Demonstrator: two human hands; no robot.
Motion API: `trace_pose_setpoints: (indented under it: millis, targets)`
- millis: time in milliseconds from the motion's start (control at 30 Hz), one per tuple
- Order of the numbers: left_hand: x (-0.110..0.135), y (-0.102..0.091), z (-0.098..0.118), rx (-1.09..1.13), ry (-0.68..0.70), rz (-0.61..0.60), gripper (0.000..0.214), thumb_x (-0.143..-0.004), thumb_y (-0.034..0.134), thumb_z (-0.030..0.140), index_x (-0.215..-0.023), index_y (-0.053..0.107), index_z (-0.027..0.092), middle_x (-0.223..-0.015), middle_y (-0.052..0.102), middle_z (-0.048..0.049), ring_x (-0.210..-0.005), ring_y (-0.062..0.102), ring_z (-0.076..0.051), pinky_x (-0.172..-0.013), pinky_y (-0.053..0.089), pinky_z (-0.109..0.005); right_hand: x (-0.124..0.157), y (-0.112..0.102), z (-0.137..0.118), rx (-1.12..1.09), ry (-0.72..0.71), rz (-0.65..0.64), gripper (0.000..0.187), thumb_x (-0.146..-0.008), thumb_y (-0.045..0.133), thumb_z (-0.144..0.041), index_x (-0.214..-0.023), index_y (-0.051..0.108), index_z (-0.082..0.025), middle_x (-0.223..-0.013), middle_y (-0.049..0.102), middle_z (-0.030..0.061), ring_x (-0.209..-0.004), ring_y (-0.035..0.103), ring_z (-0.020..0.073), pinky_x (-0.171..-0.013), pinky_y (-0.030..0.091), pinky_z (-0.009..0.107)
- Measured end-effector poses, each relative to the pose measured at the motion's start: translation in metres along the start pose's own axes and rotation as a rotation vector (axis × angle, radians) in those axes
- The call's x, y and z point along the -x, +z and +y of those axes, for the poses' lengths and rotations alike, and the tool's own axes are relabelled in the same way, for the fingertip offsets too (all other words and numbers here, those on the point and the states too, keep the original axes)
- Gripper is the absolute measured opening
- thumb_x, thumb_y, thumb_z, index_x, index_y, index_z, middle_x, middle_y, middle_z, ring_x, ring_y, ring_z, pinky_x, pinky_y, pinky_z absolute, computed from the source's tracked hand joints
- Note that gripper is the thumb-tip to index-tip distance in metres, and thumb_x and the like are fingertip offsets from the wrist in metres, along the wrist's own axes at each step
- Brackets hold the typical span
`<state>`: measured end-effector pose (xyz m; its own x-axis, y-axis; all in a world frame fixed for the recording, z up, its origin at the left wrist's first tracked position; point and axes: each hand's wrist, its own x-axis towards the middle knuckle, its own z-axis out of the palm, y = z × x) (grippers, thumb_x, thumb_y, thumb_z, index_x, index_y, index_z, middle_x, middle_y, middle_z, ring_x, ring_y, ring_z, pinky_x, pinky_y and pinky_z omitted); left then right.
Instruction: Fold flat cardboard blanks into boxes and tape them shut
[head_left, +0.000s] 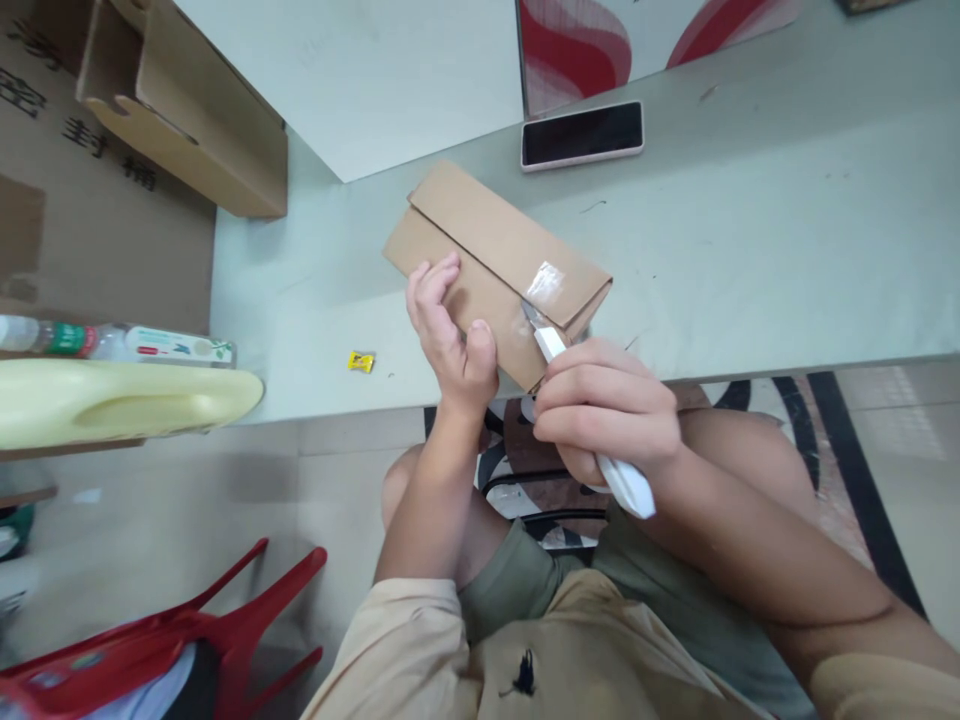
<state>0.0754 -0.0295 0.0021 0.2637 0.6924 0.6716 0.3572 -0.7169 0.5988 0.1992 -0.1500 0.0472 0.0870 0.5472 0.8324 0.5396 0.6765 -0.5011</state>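
A small brown cardboard box (480, 250) sits at a slant at the front edge of the table, a strip of clear tape (545, 283) across its flap seam. My left hand (454, 335) bears on the box's top face with bent fingers and thumb, holding it in place. In my right hand (607, 405) is a white utility knife (550, 342), gripped in a closed fist. Its blade is out, and the tip meets the seam beside the tape. Part of the knife's handle is hidden by my fingers.
A phone (583, 137) lies behind the box. On the left are a tall open carton (195, 120), a pale yellow container (135, 402) and a plastic bottle (67, 338). A small yellow sharpener-like piece (361, 361) rests near the front edge. Below stands a red stool (225, 640).
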Motion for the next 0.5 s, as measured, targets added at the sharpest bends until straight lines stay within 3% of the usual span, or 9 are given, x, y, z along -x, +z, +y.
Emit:
trace_pose_setpoints:
  millis: [233, 500]
  targets:
    - [-0.0049, -0.0012, -0.0012, -0.017, 0.148, 0.020, 0.036, -0.098, 0.035, 0.050, -0.112, 0.054, 0.022, -0.124, 0.064, -0.0123, -0.120, 0.058, -0.025, -0.119, 0.036, -0.050, -0.0006, -0.0010, -0.0028, 0.001, -0.032, -0.057, 0.029, -0.097, 0.048, -0.016, -0.071, 0.060, -0.021, -0.069, 0.064, 0.0017, -0.073, 0.060, 0.0129, -0.067, 0.050, 0.030]
    - [-0.0062, -0.0013, -0.0010, -0.007, 0.124, 0.019, 0.042, -0.099, 0.036, 0.055, -0.109, 0.057, 0.021, -0.123, 0.066, -0.0110, -0.119, 0.059, -0.025, -0.118, 0.035, -0.051, 0.0006, 0.0040, 0.0045, 0.001, -0.024, -0.065, 0.023, -0.091, 0.052, -0.007, -0.074, 0.058, -0.020, -0.071, 0.066, 0.0025, -0.074, 0.059, 0.0137, -0.068, 0.053, 0.030]
